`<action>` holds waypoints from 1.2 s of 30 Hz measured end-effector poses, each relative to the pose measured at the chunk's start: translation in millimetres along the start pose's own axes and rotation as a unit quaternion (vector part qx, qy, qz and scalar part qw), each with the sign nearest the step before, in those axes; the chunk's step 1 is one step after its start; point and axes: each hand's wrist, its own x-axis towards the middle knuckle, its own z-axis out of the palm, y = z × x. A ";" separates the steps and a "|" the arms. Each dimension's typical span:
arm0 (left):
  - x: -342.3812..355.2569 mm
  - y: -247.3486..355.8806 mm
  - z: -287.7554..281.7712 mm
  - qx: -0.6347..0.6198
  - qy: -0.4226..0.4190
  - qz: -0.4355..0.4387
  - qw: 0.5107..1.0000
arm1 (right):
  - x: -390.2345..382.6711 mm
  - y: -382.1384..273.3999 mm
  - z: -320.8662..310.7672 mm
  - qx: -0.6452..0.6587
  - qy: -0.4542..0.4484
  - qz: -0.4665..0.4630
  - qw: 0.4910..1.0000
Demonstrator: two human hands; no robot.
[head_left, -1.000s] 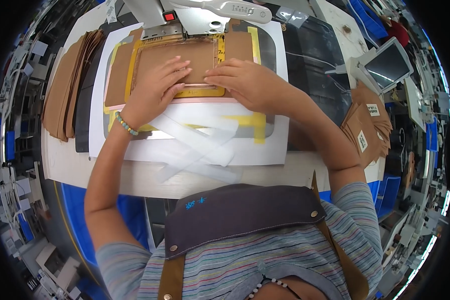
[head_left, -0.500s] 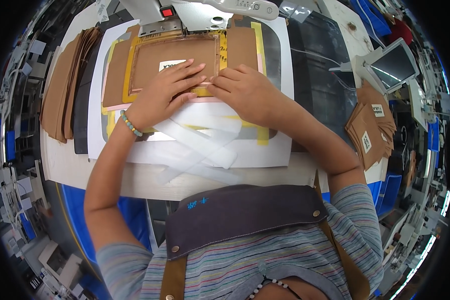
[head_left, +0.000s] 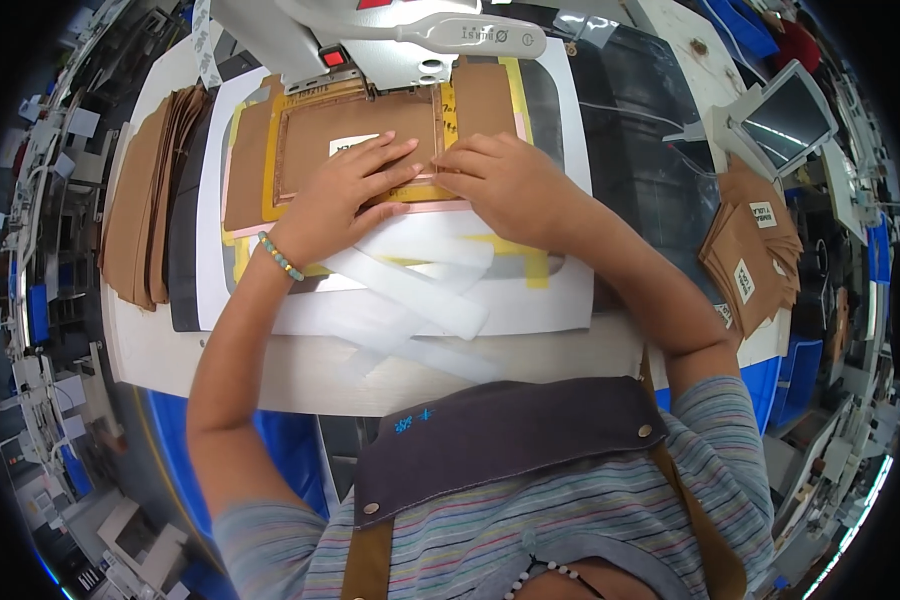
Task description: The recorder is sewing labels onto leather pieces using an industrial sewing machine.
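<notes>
Both hands [head_left: 348,195] [head_left: 515,190] over frame's near edge [head_left: 432,191]

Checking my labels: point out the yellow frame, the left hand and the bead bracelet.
Yellow frame [head_left: 449,115], head view: its right-hand strip.
Left hand [head_left: 343,193], head view: back of the hand.
Bead bracelet [head_left: 279,257], head view: beads across the wrist.

From far I see the left bare hand [head_left: 365,190] spread over a yellow rectangular frame [head_left: 270,182] and the flat brown panel [head_left: 320,122] inside; the right bare hand [head_left: 510,190] rests bent fingers near the frame's near right corner. Along the left edge of the pale worktop [head_left: 240,365] lie folded brown sheets [head_left: 145,200].
</notes>
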 end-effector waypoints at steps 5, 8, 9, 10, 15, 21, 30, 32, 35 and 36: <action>7.3 -4.8 -1.0 0.018 -0.007 0.002 1.000 | -3.5 23.5 -7.7 -0.020 0.046 0.077 0.996; 10.9 -8.7 1.3 0.020 0.001 -0.006 1.000 | -7.6 34.2 -10.6 0.022 0.052 0.138 0.989; 13.6 -11.4 2.1 0.022 0.014 -0.009 1.000 | -8.7 37.3 -11.3 0.020 0.043 0.147 0.988; 16.0 -14.4 2.5 0.022 0.009 -0.008 1.000 | -9.5 40.1 -11.9 0.016 0.056 0.155 0.986; 27.7 -28.1 3.9 0.070 0.039 0.002 0.997 | -13.0 48.7 -14.7 0.024 0.045 0.181 0.982; 39.3 -36.8 4.7 0.078 0.053 -0.008 0.996 | -14.0 50.5 -12.9 0.030 0.046 0.179 0.982; 49.6 -53.1 10.8 -0.039 0.074 -0.095 0.992 | -1.6 27.1 -17.6 0.021 0.072 0.102 0.992; 47.9 -53.8 10.5 -0.036 0.073 -0.080 0.993 | -0.4 13.1 -23.0 0.050 0.035 0.050 0.997; 40.4 -52.3 7.9 -0.031 0.063 -0.085 0.994 | 1.8 -19.1 -20.0 0.050 0.018 -0.005 0.999; 35.7 -50.7 6.7 -0.032 0.073 -0.075 0.994 | -1.8 -28.3 -20.6 0.055 -0.046 -0.016 0.997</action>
